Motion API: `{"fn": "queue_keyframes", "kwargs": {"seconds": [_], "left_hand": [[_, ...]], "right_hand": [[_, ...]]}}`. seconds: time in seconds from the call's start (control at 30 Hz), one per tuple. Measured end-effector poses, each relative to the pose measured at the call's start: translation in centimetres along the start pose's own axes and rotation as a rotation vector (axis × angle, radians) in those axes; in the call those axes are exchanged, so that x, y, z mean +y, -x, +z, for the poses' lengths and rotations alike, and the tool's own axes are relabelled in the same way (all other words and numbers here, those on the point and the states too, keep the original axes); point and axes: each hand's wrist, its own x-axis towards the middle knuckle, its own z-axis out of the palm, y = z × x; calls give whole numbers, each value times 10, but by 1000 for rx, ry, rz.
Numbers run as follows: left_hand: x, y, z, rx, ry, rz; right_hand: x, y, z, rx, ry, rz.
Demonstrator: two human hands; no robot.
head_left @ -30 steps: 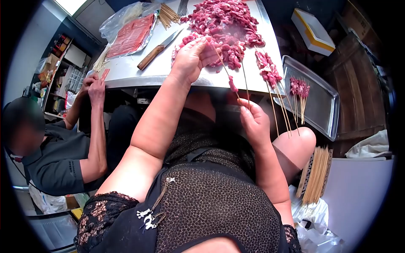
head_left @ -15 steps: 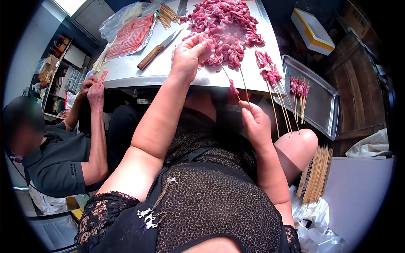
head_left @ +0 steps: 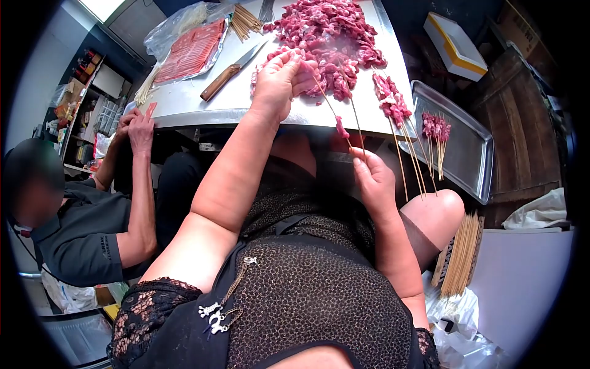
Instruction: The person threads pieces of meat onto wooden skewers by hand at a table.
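My right hand (head_left: 376, 179) is closed round the lower ends of two thin wooden skewers (head_left: 357, 120) below the table edge. One of them carries a small piece of red meat (head_left: 342, 127) partway down. Up at the meat pile (head_left: 326, 31), my left hand (head_left: 284, 80) pinches a piece of raw meat (head_left: 307, 66) at the tip of that skewer; the fingers partly hide it. Several loaded meat skewers (head_left: 392, 101) lie to the right, their bare ends jutting past the table edge.
A knife (head_left: 221, 82) lies left of the pile, beside a tray of sliced meat (head_left: 192, 52). At right, a metal tray (head_left: 473, 166) holds finished skewers (head_left: 437, 129); a bundle of bare sticks (head_left: 460, 258) stands lower. A co-worker's hands (head_left: 136, 126) hold a meat strip at left.
My left hand has shifted slightly to the right at the skewer tip. My right hand stays almost still with the skewers. The co-worker's hands have moved a little.
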Motion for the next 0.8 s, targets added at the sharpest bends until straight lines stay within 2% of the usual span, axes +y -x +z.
{"fn": "queue_keyframes", "kwargs": {"seconds": [0.13,0.5,0.7,0.8], "left_hand": [[0,2,1,70,14,46],[5,3,-6,33,67,13],[4,2,-8,39,65,12],[2,4,-10,31,64,22]], "right_hand": [[-2,1,0,-5,-56,-3],[-3,2,-5,-27,-71,14],[-5,1,-10,6,32,-26],[-3,3,-9,41,129,-120]]}}
